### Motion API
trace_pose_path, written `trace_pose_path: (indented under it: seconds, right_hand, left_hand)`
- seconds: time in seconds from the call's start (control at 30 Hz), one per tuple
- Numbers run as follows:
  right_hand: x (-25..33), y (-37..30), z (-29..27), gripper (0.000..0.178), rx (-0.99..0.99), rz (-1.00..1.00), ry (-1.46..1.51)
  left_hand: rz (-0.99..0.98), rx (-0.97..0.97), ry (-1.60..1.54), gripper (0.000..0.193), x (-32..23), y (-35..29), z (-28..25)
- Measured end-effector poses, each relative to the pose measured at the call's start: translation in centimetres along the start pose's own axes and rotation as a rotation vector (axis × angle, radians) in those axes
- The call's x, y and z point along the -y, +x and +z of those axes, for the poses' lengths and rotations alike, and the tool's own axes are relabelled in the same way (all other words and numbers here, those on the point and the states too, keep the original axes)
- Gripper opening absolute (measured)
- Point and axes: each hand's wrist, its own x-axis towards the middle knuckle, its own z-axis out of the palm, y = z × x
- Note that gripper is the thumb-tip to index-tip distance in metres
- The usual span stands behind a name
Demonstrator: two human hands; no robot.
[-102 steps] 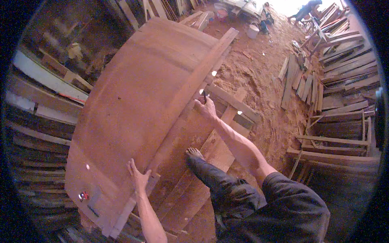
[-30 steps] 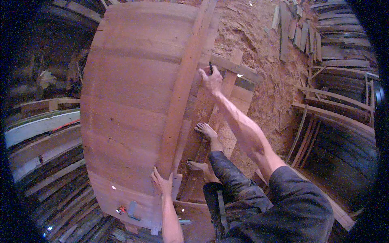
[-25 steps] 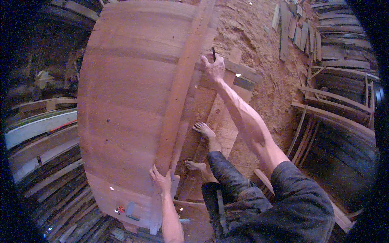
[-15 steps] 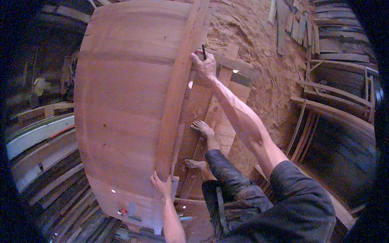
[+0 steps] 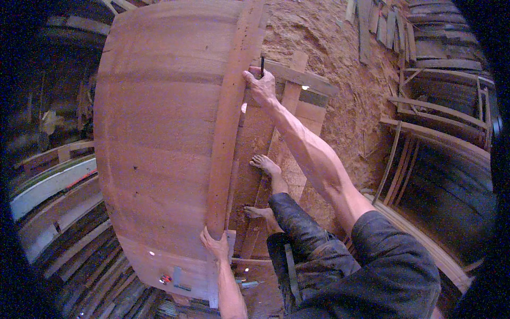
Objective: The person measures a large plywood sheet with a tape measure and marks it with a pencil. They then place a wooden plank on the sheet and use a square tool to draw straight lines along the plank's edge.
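Observation:
A long, narrow reddish-brown wooden plank [image 5: 226, 143] lies along the right edge of a large, broad wooden sheet [image 5: 154, 122]. Its face carries rows of small dark dots. At the plank's near end, my left hand [image 5: 215, 244] is closed around it, thumb and fingers on either side. Farther up, my right hand [image 5: 261, 86] rests against the plank's right edge. Between its bent fingers a dark, thin pencil-like stick [image 5: 262, 65] points upward. The underside of the plank and some of my fingertips are hidden.
A small red object [image 5: 166, 279] and a grey-blue flat tool [image 5: 181, 279] lie on the sheet's near end. My bare feet [image 5: 265, 165] stand on boards to the right. Sawdust [image 5: 340, 133] covers the ground beyond; stacked planks [image 5: 95, 250] lie at left.
The view has shifted slightly. My right hand sits a little lower and farther left with the dark stick. My left hand keeps its hold on the plank's near end.

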Motion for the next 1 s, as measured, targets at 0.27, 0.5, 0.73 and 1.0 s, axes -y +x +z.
trace_pose_path:
  seconds: [0.27, 0.5, 0.73, 1.0]
  right_hand:
    - [-1.3, 0.0, 1.1, 0.038, -0.049, 0.025, 0.014]
    - [-0.5, -1.1, 0.8, 0.039, -0.060, 0.030, 0.062]
    - [-0.6, -0.7, 0.9, 0.044, -0.041, 0.014, 0.102]
    - [-0.8, -0.2, 1.0, 0.043, -0.029, 0.031, 0.071]
  left_hand:
    - [0.024, 0.014, 0.070, 0.084, 0.5, -0.6, -0.2]
    - [-0.028, 0.044, 0.024, 0.084, -0.4, -1.0, -0.7]
    - [0.001, 0.035, -0.010, 0.085, 0.0, -0.8, -0.4]
    - [0.009, 0.011, -0.019, 0.083, 0.1, -0.4, -0.1]
